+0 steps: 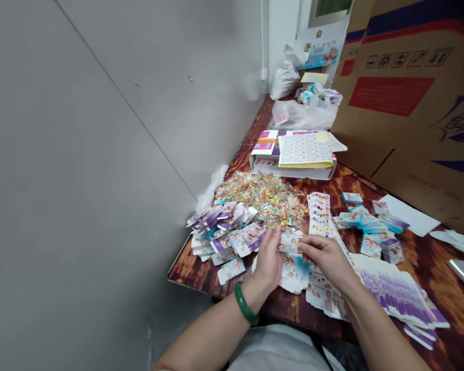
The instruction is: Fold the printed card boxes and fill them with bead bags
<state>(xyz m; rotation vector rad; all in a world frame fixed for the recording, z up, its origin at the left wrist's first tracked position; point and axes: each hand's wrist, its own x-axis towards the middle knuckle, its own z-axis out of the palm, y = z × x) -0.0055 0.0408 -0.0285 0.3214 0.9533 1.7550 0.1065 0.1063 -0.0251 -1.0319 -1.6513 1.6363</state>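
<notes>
Between my two hands is a small white and light-blue printed box (288, 242), held just above the table's front edge. My left hand (269, 260), with a green bangle on the wrist, grips its left side. The fingertips of my right hand (325, 256) pinch its right end. Below the hands lies a stack of blue-and-white flat boxes (294, 273). To the left is a heap of purple and blue small boxes (232, 232). Behind them spreads a pile of clear packets with colourful bits (265, 196). Printed sticker sheets (319, 214) run under my right hand.
Finished-looking small boxes (371, 226) are heaped at right, near fanned purple flat boxes (398, 288). A white carton with sheets on it (305, 149) stands behind the packets. A large cardboard box (410, 103) borders the right, a grey wall (100, 154) the left.
</notes>
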